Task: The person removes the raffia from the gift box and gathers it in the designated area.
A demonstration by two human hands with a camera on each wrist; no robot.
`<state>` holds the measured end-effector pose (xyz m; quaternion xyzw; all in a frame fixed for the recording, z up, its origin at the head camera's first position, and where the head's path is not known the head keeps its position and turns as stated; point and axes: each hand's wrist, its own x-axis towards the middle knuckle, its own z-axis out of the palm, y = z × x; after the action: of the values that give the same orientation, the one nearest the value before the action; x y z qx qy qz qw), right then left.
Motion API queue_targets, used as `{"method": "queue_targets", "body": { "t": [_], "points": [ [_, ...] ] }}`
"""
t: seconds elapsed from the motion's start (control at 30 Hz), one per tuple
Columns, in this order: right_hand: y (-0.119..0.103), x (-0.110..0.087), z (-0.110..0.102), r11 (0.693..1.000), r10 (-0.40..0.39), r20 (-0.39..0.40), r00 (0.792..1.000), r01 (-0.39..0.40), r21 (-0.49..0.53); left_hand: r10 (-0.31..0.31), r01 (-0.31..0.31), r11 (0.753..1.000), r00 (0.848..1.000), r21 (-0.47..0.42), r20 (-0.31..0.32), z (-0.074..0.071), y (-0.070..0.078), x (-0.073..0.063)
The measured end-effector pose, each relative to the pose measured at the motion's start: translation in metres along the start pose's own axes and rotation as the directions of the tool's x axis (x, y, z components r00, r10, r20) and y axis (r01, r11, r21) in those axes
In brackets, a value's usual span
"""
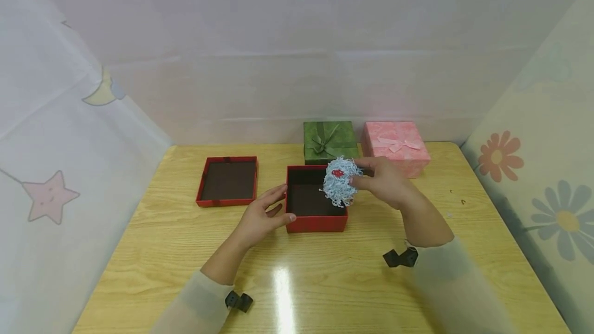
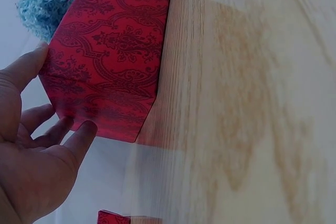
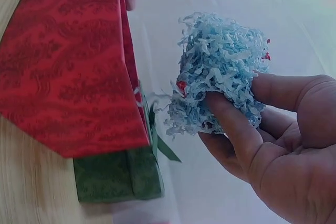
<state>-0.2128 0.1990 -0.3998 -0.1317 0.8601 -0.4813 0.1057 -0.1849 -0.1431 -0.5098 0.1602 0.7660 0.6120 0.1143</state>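
An uncovered red patterned gift box (image 1: 316, 224) with a dark inside sits mid-table. My left hand (image 1: 263, 218) rests against its left side, thumb at the near corner of the rim. In the left wrist view, the left fingertips (image 2: 86, 128) touch the box's side wall. Over the box's right part, my right hand (image 1: 387, 182) holds a clump of light-blue shredded paper (image 1: 341, 189) with red bits in it. The right wrist view shows the thumb and fingers pinching the shredded paper (image 3: 220, 61), clear of the rim. Part of the box's right side is hidden.
A red-edged lid (image 1: 229, 181) lies upturned at left, its dark inside showing. Right behind the red box stands a green gift box (image 1: 329, 140) with a bow. A pink gift box (image 1: 394, 140) stands beside it, near the right hand. A white cloth backdrop (image 1: 260, 92) borders the table.
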Motion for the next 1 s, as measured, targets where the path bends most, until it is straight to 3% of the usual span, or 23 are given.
{"method": "queue_targets", "body": {
  "t": [0.37, 0.67, 0.8, 1.0],
  "points": [
    [0.02, -0.018, -0.02, 0.999, 0.008, -0.071, 0.997, -0.011, -0.039, -0.004, 0.004, 1.0, 1.0, 0.003, 0.005, -0.001, -0.001, -0.002],
    [0.048, -0.03, -0.034, 0.992, -0.065, -0.055, 0.996, 0.071, 0.105, -0.01, 0.01, 1.0, 1.0, -0.025, 0.009, 0.0, 0.001, -0.002],
    [0.061, -0.037, -0.041, 0.992, -0.007, -0.07, 0.997, 0.016, 0.127, -0.017, 0.017, 1.0, 1.0, -0.022, 0.009, 0.001, 0.001, -0.002],
    [0.078, -0.047, -0.051, 0.993, 0.12, -0.114, 0.986, -0.122, -0.01, -0.013, 0.013, 1.0, 1.0, -0.013, 0.006, 0.001, -0.001, -0.001]
  ]
}}
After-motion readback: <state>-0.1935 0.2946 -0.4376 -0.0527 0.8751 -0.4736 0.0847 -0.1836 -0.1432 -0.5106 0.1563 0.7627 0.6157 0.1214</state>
